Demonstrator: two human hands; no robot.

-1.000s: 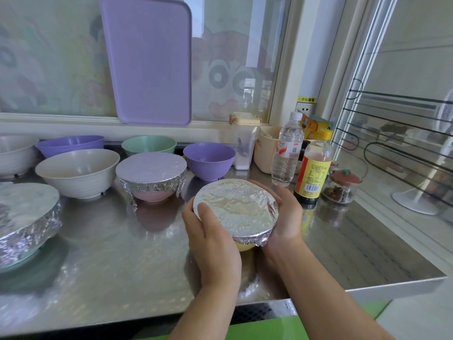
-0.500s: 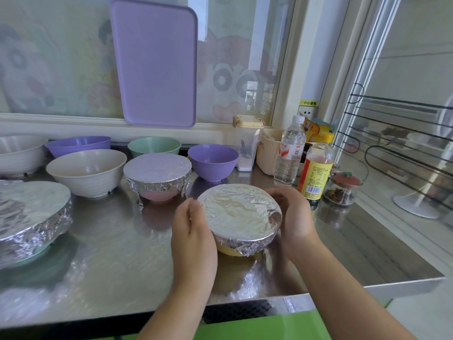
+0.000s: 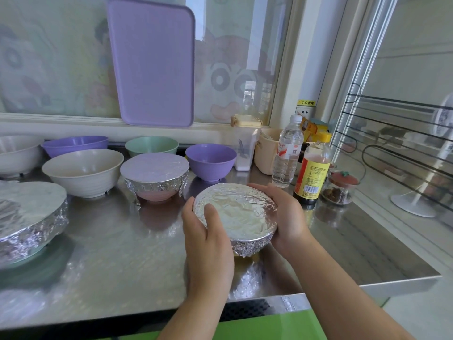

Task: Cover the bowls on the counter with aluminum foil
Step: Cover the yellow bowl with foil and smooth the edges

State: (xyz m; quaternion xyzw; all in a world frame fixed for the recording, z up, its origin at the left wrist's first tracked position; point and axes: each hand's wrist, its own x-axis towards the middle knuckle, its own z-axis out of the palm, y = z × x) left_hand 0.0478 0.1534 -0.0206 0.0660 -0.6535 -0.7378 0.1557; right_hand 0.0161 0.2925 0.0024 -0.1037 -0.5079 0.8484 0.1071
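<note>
A small yellow bowl wrapped in aluminum foil (image 3: 239,214) sits near the front of the steel counter (image 3: 110,253). My left hand (image 3: 208,241) grips its left side, thumb lying on the foil top. My right hand (image 3: 286,217) cups its right side with curled fingers. Behind it stands a pink bowl covered with foil (image 3: 155,175). A large foil-covered bowl (image 3: 27,217) sits at the left edge. Uncovered bowls stand further back: a cream one (image 3: 83,170), a white one (image 3: 17,153), two purple ones (image 3: 74,144) (image 3: 210,160) and a green one (image 3: 152,146).
A purple tray (image 3: 152,62) leans against the window. At the back right stand a water bottle (image 3: 288,153), a sauce bottle (image 3: 312,173), a small jar (image 3: 340,187), a beige cup (image 3: 266,153) and a clear container (image 3: 245,143). The counter's front edge lies just below my wrists.
My left hand came back onto the bowl's left side, its thumb now on the foil top. The right hand stays cupped on the right side.
</note>
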